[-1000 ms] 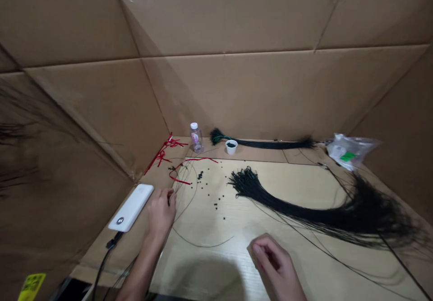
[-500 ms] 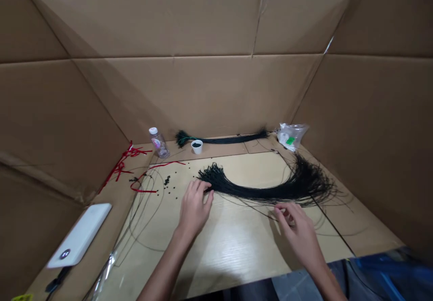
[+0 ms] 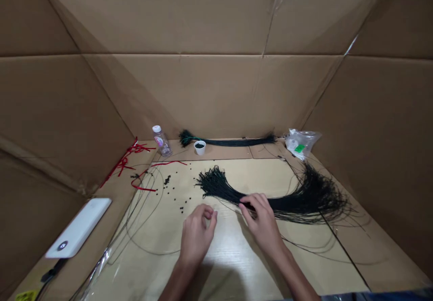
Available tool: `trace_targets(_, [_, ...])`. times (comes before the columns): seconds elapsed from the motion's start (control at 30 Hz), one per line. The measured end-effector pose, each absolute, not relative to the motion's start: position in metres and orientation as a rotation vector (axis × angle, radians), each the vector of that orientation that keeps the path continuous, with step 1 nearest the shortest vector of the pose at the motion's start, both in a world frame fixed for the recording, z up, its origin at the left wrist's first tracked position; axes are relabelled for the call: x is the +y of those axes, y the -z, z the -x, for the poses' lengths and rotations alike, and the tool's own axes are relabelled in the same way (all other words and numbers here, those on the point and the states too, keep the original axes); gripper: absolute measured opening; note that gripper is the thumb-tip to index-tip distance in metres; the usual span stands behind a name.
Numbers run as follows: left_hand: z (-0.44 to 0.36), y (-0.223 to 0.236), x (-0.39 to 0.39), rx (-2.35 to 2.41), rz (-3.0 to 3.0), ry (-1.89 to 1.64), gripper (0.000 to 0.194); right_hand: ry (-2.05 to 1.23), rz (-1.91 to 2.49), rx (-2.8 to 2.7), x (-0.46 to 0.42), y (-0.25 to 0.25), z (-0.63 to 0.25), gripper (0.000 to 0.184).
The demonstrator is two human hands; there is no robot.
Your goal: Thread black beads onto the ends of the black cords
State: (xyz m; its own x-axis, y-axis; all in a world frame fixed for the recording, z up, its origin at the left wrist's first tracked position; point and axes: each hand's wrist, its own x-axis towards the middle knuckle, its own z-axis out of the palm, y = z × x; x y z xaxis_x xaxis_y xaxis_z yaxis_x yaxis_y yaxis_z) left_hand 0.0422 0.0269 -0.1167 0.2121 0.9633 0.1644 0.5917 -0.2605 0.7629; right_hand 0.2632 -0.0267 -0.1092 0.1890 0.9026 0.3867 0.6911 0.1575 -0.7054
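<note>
Under my right hand lies the black string bundle; I can't tell if either half-curled hand grips anything. Past my left hand, little black beads and a red ribbon lie about; farther stand a cup and bottle.

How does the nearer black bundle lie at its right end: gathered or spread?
Spread: there the black bundle fans out into loose, wispy strands, while its middle, by the right hand, runs narrower and together.
</note>
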Motion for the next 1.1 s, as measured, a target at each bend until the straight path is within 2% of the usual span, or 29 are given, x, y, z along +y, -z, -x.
trace_targets(0.27, [-0.019, 0.121, 0.123, 1.499, -1.644, -0.998, 0.037, -0.294, 1.463, -1.779, 0.063, 0.123, -0.223, 0.008])
trace_targets(0.5, [-0.009, 0.138, 0.167, 1.377, -1.515, -0.964, 0.045, -0.266, 1.448, -1.765, 0.068, 0.137, -0.211, 0.022])
trace_targets(0.7, [-0.020, 0.144, 0.176, 1.328, -1.480, -0.953, 0.045, -0.293, 1.444, -1.628, 0.059, 0.136, -0.211, 0.017])
trace_targets(0.93, [-0.005, 0.103, 0.159, 1.257, -1.594, -1.152, 0.036, -0.371, 1.345, -1.588, 0.048, 0.121, -0.210, 0.015])
trace_targets(1.1, [0.010, 0.062, 0.130, 0.806, -1.975, -0.892, 0.014, -0.473, 1.179, -1.650, 0.039, 0.109, -0.209, 0.014])
